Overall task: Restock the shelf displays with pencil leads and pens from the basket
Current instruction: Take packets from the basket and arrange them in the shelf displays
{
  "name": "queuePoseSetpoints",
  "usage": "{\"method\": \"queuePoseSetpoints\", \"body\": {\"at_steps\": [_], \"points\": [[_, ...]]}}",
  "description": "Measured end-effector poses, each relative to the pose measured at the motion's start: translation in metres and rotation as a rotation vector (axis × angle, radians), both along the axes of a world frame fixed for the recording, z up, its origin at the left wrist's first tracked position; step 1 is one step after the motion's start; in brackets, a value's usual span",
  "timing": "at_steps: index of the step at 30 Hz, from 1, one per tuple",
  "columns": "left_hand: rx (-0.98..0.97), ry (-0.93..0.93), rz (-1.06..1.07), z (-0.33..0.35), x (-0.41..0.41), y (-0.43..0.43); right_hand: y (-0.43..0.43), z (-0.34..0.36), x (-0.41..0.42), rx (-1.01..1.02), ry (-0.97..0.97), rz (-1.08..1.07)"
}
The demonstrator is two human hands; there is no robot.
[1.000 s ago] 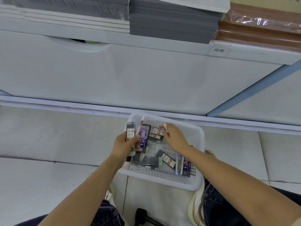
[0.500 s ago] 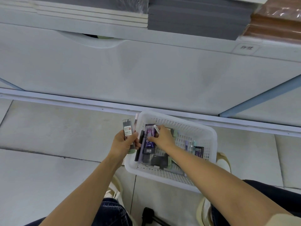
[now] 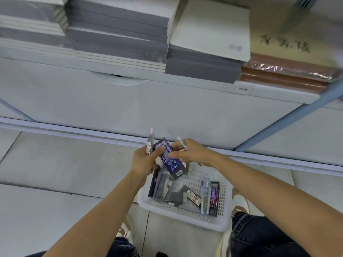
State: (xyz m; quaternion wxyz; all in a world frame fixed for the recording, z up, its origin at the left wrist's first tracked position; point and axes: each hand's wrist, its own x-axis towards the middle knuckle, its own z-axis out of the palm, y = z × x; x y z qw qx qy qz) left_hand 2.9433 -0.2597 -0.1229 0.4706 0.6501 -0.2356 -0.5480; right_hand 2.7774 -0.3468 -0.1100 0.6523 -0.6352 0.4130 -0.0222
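Left hand [image 3: 143,161] fingers grip a grey pen [image 3: 150,142], thumb on the purple lead pack [image 3: 170,163]. Right hand [image 3: 194,153] pinches the same pack plus a white pen [image 3: 181,143], above the basket [image 3: 204,225]. Risk: both grips overloaded (looks mid-handoff), so the pack could slip.

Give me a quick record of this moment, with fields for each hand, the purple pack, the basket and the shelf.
basket: white, on the floor, packs and pens inside
left hand: grips pink-capped pen, thumb on purple pack
right hand: holds white pen, thumb on the purple pack
purple pack: raised above basket, between both hands
shelf: grey stacks, brown wrapped stack
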Motion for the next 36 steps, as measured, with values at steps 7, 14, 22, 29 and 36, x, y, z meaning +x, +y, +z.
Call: {"method": "queuePoseSetpoints", "body": {"at_steps": [7, 14, 22, 29, 36], "points": [[-0.137, -0.009, 0.094, 0.072, 0.010, -0.014, -0.013, 0.081, -0.021, -0.177, 0.041, -0.043], [-0.342, -0.096, -0.053, 0.152, 0.007, -0.019, -0.016, 0.188, -0.025, -0.337, -0.276, -0.407], [-0.660, -0.236, -0.027, 0.282, 0.011, -0.031, -0.013, 0.316, -0.021, -0.717, -0.415, -0.465], [-0.572, -0.296, 0.047, 0.374, 0.035, -0.036, -0.030, 0.424, -0.015, -1.071, -0.431, -0.564], [-0.642, -0.346, -0.080, 0.396, 0.045, -0.044, -0.061, 0.479, -0.006, -1.173, -0.172, -0.558]]}}
